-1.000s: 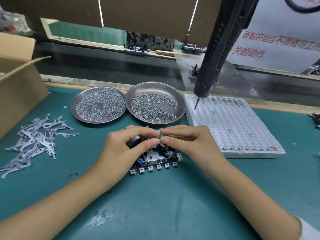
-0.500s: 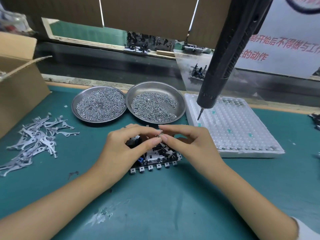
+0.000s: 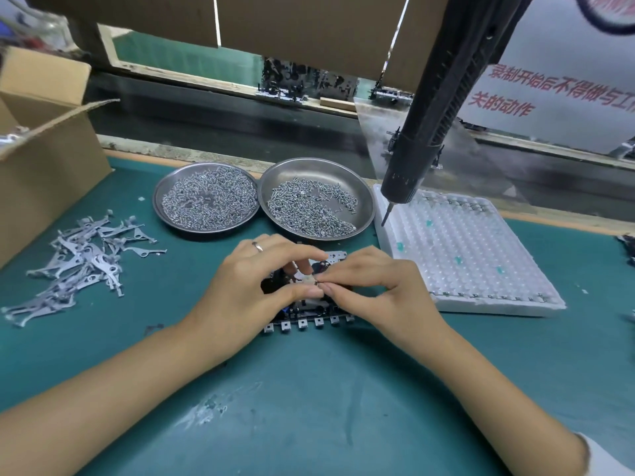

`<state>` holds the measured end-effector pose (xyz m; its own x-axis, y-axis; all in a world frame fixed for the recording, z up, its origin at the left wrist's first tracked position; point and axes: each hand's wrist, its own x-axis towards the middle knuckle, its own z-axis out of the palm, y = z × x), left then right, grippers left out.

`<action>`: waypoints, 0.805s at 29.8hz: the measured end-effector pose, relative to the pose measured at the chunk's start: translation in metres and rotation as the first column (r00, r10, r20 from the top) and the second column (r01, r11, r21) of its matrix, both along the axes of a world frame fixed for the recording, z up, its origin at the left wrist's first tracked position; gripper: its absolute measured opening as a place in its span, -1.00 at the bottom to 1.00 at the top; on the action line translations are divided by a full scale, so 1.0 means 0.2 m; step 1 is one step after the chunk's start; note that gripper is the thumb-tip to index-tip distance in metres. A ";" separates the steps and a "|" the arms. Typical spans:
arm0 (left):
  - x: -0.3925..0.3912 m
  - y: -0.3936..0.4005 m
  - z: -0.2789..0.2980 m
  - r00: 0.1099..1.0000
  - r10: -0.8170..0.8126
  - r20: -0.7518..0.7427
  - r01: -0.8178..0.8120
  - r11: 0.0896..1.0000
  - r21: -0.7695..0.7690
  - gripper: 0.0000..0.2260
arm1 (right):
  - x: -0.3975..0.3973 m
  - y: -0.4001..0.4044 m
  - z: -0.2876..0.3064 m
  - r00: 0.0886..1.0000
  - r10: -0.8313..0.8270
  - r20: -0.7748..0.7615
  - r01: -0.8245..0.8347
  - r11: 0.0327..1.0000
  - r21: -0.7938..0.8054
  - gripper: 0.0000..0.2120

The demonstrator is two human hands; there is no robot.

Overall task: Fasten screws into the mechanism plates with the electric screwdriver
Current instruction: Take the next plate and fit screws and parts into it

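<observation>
Step in hand: the person is seating a tiny part on the mechanism plate [image 3: 309,314], which is lying on the green surface [image 3: 309,407] just in front of the two screw dishes; driving looks not yet begun.
Left hand [image 3: 254,290]: its thumb and forefinger are closing together on the small piece [image 3: 316,282], with the other fingers curling over the plate.
Right hand [image 3: 374,286]: its fingertips are pinching the same piece from the other side, meeting the left ones above the plate's middle.
Electric screwdriver [image 3: 433,108]: it is hanging untouched above the white foam tray [image 3: 481,269], its bit pointing down near the tray's near-left corner.
Screws: they are lying heaped in the left dish [image 3: 205,197] and spread in the right dish [image 3: 318,199].
Next move, as I judge it: one hand needs to be freeing itself to fetch a screw and pull the driver down onto a hole.
Hard to make out: the pinched piece is too small to identify, and both hands are covering most of the plate, so its screw holes are not showing.
</observation>
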<state>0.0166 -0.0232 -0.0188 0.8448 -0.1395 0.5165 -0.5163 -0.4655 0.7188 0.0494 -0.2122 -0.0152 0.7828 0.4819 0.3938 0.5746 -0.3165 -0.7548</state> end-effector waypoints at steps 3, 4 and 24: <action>0.00 0.03 0.02 0.999 -0.017 -0.038 0.015 0.999 -0.037 -0.75 | 0.00 0.01 -0.02 0.991 0.000 0.130 0.005 0.999 -0.042 -0.86; 0.00 0.04 0.02 0.998 -0.013 -0.053 0.008 0.996 -0.084 -0.76 | 0.00 0.01 -0.03 0.982 0.006 0.187 0.005 0.998 -0.059 -0.87; -0.08 0.00 0.01 0.993 0.113 -0.019 -0.108 0.978 0.178 -0.73 | -0.03 0.03 -0.05 0.966 0.102 0.237 -0.061 0.983 -0.174 -0.86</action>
